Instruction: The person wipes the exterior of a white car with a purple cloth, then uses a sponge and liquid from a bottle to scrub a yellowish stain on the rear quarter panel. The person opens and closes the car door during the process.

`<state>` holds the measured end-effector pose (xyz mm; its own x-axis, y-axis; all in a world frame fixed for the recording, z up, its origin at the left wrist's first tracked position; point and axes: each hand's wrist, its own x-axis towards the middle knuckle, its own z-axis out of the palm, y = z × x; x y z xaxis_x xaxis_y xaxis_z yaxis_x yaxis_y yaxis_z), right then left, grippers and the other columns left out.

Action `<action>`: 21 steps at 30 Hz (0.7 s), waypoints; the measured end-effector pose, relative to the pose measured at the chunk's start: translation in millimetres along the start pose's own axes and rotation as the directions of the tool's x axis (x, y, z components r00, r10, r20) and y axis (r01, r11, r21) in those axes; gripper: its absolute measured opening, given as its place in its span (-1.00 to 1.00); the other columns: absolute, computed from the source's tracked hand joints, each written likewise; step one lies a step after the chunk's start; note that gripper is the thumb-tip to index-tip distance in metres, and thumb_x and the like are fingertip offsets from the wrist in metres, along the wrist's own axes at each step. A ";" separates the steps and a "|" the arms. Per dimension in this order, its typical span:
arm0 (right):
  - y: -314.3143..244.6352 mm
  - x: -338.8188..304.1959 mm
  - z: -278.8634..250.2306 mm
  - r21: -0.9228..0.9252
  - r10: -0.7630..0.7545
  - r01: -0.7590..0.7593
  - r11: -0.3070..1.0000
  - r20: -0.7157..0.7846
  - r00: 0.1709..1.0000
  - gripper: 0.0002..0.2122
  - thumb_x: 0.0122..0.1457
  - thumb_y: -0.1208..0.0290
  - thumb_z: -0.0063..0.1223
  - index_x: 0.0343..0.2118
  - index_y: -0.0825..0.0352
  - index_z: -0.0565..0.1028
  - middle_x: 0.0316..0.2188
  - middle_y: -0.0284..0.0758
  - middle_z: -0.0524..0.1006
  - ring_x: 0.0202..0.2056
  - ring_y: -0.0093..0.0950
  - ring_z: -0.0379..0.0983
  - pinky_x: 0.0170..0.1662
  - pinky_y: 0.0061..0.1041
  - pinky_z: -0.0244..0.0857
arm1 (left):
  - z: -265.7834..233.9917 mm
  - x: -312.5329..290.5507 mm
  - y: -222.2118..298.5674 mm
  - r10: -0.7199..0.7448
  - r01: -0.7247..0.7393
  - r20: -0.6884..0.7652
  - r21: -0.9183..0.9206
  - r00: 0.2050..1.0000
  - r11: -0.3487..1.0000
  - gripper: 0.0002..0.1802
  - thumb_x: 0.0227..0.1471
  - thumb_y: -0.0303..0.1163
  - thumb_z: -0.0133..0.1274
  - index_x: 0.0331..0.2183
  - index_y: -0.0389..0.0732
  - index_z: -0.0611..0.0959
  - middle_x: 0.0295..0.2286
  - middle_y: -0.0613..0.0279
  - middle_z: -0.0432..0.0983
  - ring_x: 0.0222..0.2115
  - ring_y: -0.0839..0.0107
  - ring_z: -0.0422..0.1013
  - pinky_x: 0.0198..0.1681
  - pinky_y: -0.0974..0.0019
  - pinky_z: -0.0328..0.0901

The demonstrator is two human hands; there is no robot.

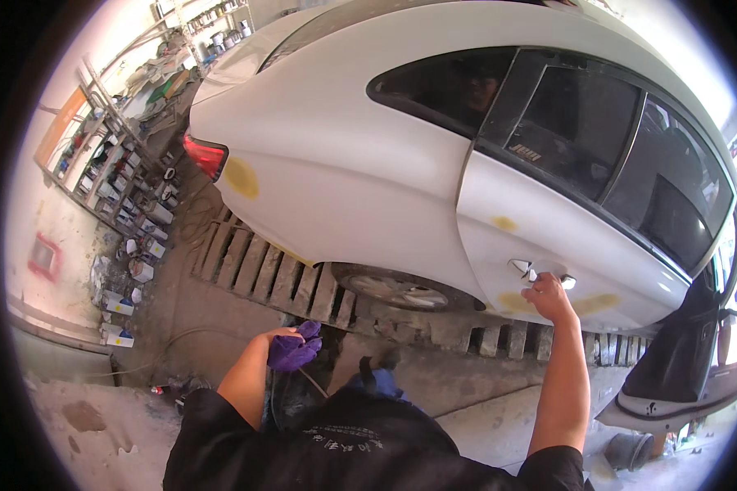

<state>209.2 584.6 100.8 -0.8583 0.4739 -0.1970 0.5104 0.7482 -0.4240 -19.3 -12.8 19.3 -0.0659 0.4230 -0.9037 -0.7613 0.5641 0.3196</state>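
At the silver door handle [520,267] on the white car [360,172], reaching with a curled right hand [552,295], impossible to tell whether pinching; best done lightly, clear of nearby yellow patches [598,304]. Clutching a bunched purple cloth [297,351] in the left hand [279,334], apart from the bodywork.

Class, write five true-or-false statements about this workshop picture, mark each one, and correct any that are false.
1. The left hand holds a purple cloth. True.
2. The right hand hangs well away from the white car. False: it is at the door handle.
3. Yellow patches show on the car's side. True.
4. The tail light is green. False: it is red.
5. A slatted floor strip lies near the rear wheel. True.
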 end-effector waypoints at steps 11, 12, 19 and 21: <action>36.2 -296.0 5.8 0.321 0.027 0.021 0.947 -0.142 0.989 -0.82 -0.10 0.45 0.20 -0.60 0.52 0.55 -0.10 -0.10 0.56 0.08 -0.13 0.39 0.15 -0.26 0.24 | 47.8 33.8 -76.2 0.277 -0.388 0.273 0.607 0.921 0.694 -0.62 0.20 -0.29 -0.04 0.00 -0.20 0.60 -0.09 0.11 0.59 -0.14 0.26 0.54 0.03 0.21 0.41; 47.8 -321.3 14.6 0.317 0.040 0.015 0.948 -0.166 0.985 -0.81 -0.12 0.43 0.20 -0.61 0.51 0.54 -0.10 -0.10 0.57 0.07 -0.15 0.40 0.14 -0.27 0.24 | 12.6 68.6 -86.3 0.326 -0.567 0.467 0.626 0.822 0.535 -0.60 0.18 -0.30 -0.03 0.03 -0.20 0.59 -0.08 0.09 0.59 -0.13 0.25 0.54 0.04 0.20 0.41; 150.7 -555.0 37.5 0.157 0.638 -0.627 0.763 -0.340 0.691 -0.48 0.12 0.19 0.19 0.09 0.38 0.40 0.09 -0.09 0.47 0.17 -0.11 0.36 0.25 -0.15 0.22 | 50.9 77.6 -55.5 0.099 -0.159 0.454 0.097 0.886 0.982 -0.47 0.07 -0.37 0.05 0.11 -0.24 0.51 -0.05 0.06 0.57 -0.12 0.20 0.56 -0.01 0.16 0.46; 118.9 -603.1 37.2 0.416 0.674 -0.576 0.704 -0.646 0.358 -0.42 0.14 0.11 0.16 0.13 0.37 0.35 0.10 -0.06 0.45 0.16 -0.09 0.37 0.25 -0.10 0.22 | 15.2 100.0 -45.2 0.253 -0.500 0.480 0.503 0.840 0.705 -0.46 0.05 -0.38 0.06 0.11 -0.24 0.51 -0.06 0.07 0.57 -0.11 0.21 0.55 -0.01 0.16 0.46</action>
<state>785.5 370.5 136.3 0.0717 0.9740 0.2148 0.8310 0.0608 -0.5529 18.4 14.8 -81.2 0.0619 0.8385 -0.5413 -0.1794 0.5429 0.8204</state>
